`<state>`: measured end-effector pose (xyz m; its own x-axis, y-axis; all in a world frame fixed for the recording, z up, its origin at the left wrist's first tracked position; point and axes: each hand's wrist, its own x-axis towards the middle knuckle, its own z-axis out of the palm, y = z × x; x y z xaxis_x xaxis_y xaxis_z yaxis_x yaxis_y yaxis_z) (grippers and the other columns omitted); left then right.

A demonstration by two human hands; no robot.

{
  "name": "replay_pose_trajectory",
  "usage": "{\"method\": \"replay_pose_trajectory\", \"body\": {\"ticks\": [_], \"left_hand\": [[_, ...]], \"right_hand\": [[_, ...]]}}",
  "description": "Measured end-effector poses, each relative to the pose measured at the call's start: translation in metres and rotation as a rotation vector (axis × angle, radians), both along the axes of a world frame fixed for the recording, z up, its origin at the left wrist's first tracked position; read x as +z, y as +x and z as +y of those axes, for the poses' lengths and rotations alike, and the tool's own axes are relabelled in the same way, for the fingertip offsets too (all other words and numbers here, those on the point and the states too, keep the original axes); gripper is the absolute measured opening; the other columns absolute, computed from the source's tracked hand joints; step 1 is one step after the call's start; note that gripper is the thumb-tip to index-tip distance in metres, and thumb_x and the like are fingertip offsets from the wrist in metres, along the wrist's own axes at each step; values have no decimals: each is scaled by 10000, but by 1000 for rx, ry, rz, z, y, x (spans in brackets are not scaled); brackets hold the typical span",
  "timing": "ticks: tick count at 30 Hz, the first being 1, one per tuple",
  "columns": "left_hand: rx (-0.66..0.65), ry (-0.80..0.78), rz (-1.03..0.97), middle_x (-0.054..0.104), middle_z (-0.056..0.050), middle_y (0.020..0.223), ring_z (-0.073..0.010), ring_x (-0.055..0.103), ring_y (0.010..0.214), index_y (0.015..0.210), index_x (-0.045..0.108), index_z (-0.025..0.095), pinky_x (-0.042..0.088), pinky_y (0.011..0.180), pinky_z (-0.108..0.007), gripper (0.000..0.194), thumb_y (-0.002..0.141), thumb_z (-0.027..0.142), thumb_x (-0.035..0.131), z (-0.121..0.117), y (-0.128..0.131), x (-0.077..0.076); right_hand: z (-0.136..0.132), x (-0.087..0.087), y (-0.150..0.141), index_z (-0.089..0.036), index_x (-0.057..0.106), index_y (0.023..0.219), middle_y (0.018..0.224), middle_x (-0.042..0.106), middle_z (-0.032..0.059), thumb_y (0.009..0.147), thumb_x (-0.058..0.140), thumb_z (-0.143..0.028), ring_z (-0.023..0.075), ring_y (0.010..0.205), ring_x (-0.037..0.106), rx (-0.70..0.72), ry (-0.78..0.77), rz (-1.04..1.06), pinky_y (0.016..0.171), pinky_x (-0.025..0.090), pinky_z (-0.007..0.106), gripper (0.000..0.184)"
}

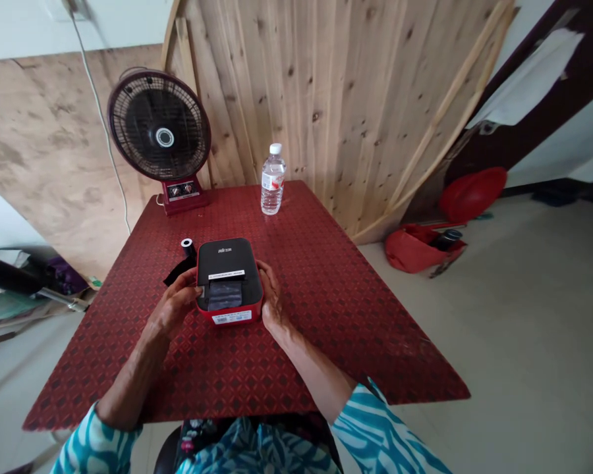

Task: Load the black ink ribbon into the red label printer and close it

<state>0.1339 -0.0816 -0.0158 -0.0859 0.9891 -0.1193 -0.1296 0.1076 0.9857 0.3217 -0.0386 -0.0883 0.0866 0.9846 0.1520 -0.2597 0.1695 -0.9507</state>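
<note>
A small label printer (222, 260) with a black lid and red base sits on the patterned red table (316, 368). Dark film sticks out of the slot in its lid, and a white sticker with print is on its front. My left hand (174, 304) holds the printer's left side, its thumb on the lid's edge by the slot. Against the right side, my right hand (271, 296) is wrapped with its fingers partly hidden. Just behind my left hand stands a small roll of black ribbon (188, 248), with a loose dark strip trailing toward my fingers.
A dark red fan (159, 128) stands at the table's back left corner. Near the back edge is a clear water bottle (273, 187) with a white cap. Wooden boards (326, 99) lean behind the table. On the floor at right lies a red bag (410, 250).
</note>
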Motion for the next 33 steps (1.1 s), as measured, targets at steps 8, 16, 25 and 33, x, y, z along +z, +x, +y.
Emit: {"method": "replay_pose_trajectory", "body": {"ticks": [8, 16, 25, 33], "left_hand": [[-26, -38, -58, 663, -80, 1218, -291, 648, 1041, 1206, 580, 213, 536, 776, -340, 591, 643, 332, 710, -1, 1, -2], [-30, -9, -56, 652, -88, 1246, -293, 623, 1100, 1281, 554, 195, 521, 864, -356, 620, 697, 353, 689, -6, 4, -5], [-159, 283, 814, 726, -72, 1044, -232, 662, 962, 1087, 698, 197, 511, 841, -301, 420, 847, 501, 534, 23, 1, 45], [-647, 178, 1584, 729, -59, 1095, -227, 674, 996, 1114, 686, 231, 490, 841, -298, 335, 893, 214, 435, 86, 37, 67]], "right_hand": [[-2, 3, 0, -273, 609, 1156, 1235, 616, 40, 914, 449, -477, 234, 1179, 539, -13, -7, 6, 978, 442, 396, 355], [-1, 7, 1, -280, 627, 1129, 1192, 635, 36, 910, 461, -471, 228, 1141, 557, -21, 10, -7, 977, 436, 380, 334], [1, 11, 1, -264, 633, 1122, 1150, 624, 35, 911, 451, -455, 212, 1123, 547, -29, 46, -22, 1009, 391, 361, 338], [4, 10, 0, -264, 632, 1106, 1123, 621, 41, 912, 441, -459, 209, 1106, 550, -46, 103, -47, 991, 402, 359, 335]]}}
